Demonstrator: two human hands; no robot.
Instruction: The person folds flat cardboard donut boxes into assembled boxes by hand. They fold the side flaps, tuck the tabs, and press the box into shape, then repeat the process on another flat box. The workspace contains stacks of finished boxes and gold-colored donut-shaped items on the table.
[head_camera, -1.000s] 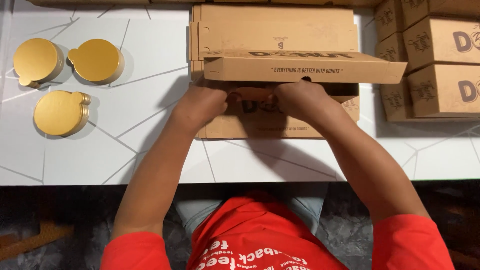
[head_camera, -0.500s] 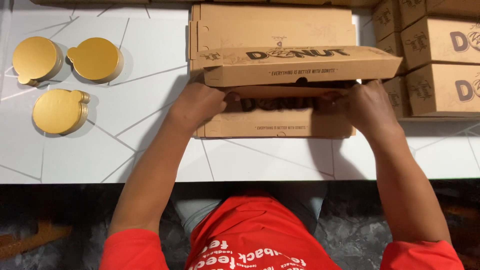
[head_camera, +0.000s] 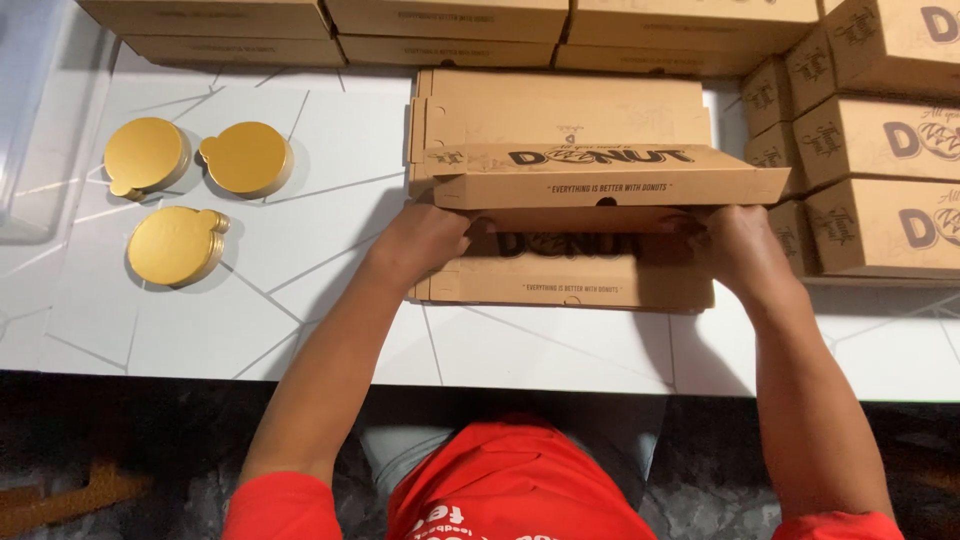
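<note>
Now hands (head_camera: 580, 245) – under box flap (head_camera: 610, 188)

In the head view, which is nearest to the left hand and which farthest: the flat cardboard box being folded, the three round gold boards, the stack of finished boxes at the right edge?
1. Flat cardboard box: the left hand touches its left end.
2. Gold boards: apart, on the white table's left side.
3. Stack of finished boxes: far right, beyond the right hand.
</note>
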